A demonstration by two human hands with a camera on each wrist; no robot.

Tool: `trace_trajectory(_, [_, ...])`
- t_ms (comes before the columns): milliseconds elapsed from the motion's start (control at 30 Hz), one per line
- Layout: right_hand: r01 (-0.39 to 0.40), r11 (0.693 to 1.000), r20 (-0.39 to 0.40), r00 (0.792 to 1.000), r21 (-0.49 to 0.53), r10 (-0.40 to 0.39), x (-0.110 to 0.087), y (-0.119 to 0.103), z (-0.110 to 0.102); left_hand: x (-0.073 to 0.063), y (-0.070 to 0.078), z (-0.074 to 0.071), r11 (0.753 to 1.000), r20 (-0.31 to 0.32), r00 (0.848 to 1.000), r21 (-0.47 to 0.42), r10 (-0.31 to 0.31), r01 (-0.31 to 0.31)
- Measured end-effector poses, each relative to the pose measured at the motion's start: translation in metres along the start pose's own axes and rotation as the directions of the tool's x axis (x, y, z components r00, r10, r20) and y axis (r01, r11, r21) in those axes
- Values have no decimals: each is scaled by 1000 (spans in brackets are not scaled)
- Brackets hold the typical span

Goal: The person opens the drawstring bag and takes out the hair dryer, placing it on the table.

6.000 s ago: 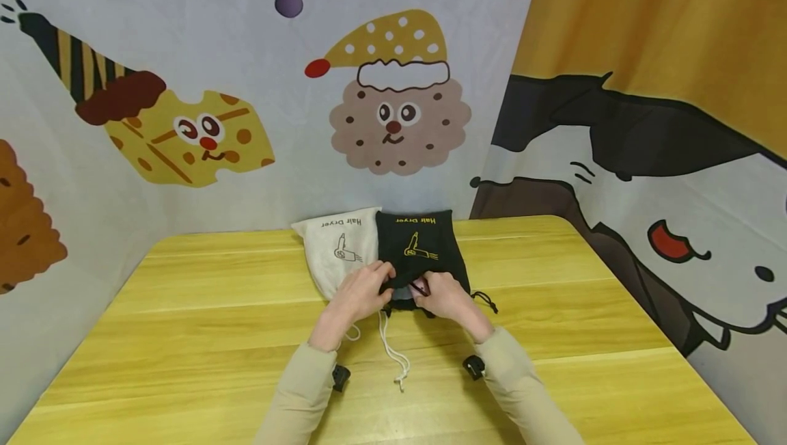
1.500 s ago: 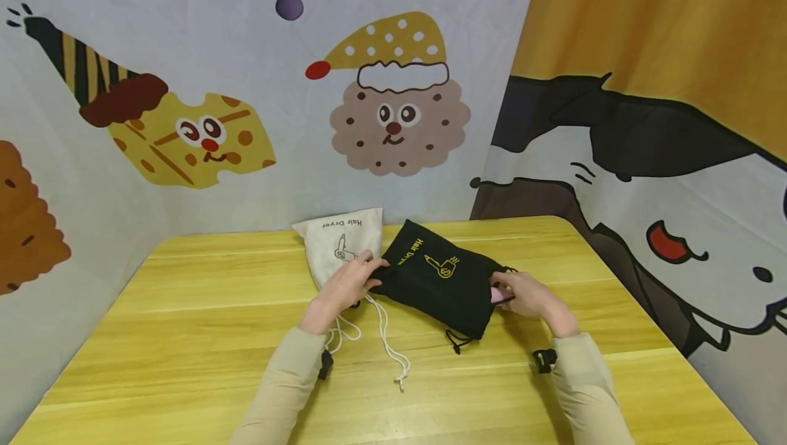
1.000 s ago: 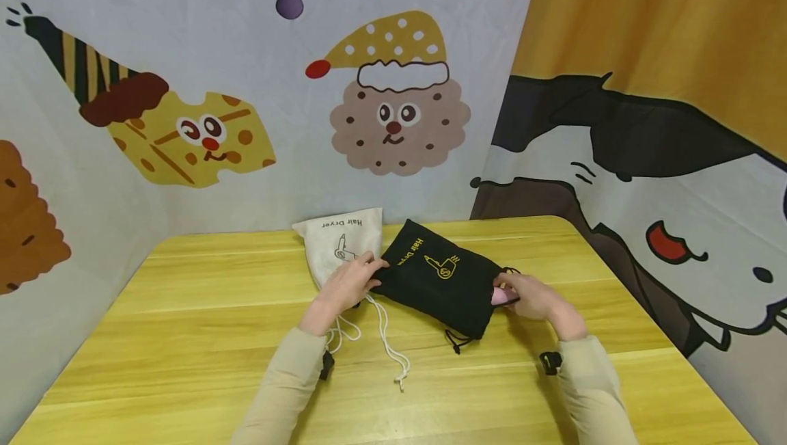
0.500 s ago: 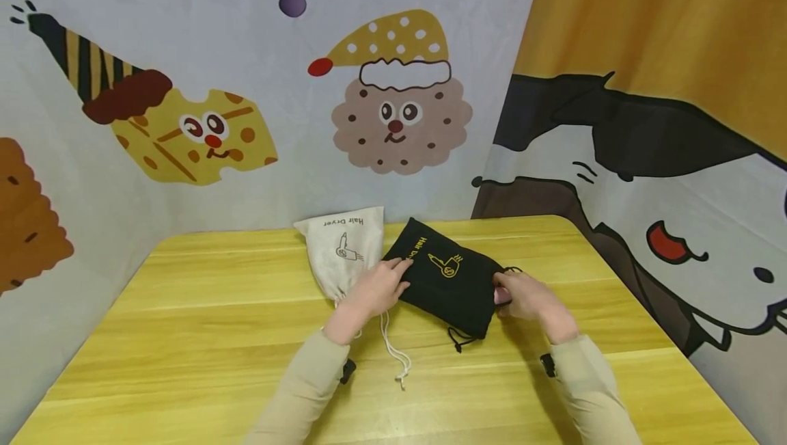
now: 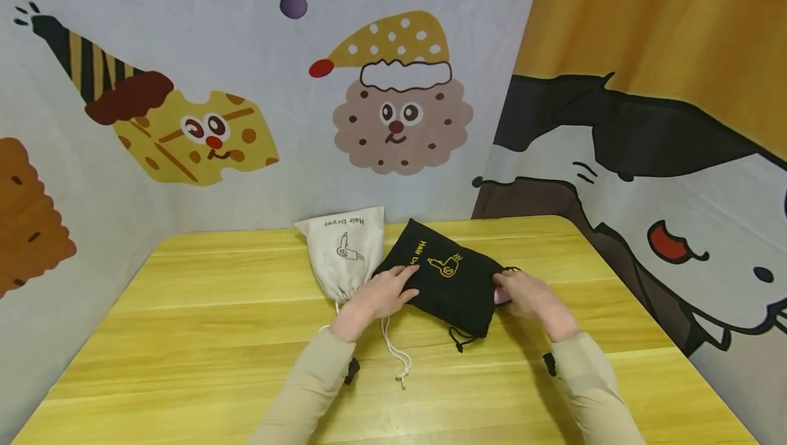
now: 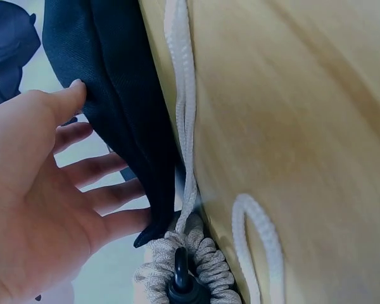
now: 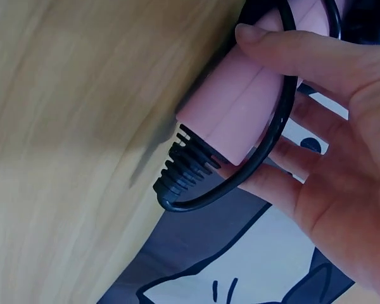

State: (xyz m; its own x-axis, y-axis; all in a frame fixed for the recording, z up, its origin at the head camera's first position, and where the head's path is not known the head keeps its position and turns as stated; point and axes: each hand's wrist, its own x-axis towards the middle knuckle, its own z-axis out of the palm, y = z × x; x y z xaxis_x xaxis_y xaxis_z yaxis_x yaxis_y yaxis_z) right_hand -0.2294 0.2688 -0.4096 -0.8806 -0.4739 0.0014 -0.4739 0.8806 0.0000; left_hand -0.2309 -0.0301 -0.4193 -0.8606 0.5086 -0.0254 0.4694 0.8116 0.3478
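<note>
A black drawstring bag (image 5: 451, 284) printed "Hair Dryer" lies slantwise on the table, its mouth facing right. Out of the mouth pokes the pink handle of a hair dryer (image 7: 234, 104); its black cord loops back along it. My right hand (image 5: 529, 292) holds that handle, thumb on one side and fingers on the other. The rest of the dryer is hidden in the bag. My left hand (image 5: 382, 294) touches the bag's left end, thumb and fingers spread; in the left wrist view, the thumb (image 6: 73, 98) meets the black cloth.
A cream drawstring bag (image 5: 341, 250) with the same print lies left of the black one, its white cord (image 5: 393, 349) trailing toward the near side. Black cords (image 5: 460, 339) hang from the black bag's mouth. A cartoon-printed cloth (image 5: 246, 55) rises behind the wooden table (image 5: 203, 335).
Over the frames the black bag turned from upright to slanting, mouth to the right. My left hand left its corner pinch and shifted right onto the cloth; my right hand stays at the handle.
</note>
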Motion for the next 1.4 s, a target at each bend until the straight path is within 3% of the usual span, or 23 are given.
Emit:
trace_trajectory(567, [21,996,-20,1000,82,-20,-3,11,1,3,1,4,999,59,998,3,-33,33])
trace_trajectory(933, [71,995,-39,997,73,-68,-8,16,-2,6,-1,10,999,65,997,13,-44,43])
trace_trajectory(1400, [108,990,-52,993,87,-104,-18,22,-7,12,1,10,995,102,990,15,-101,100])
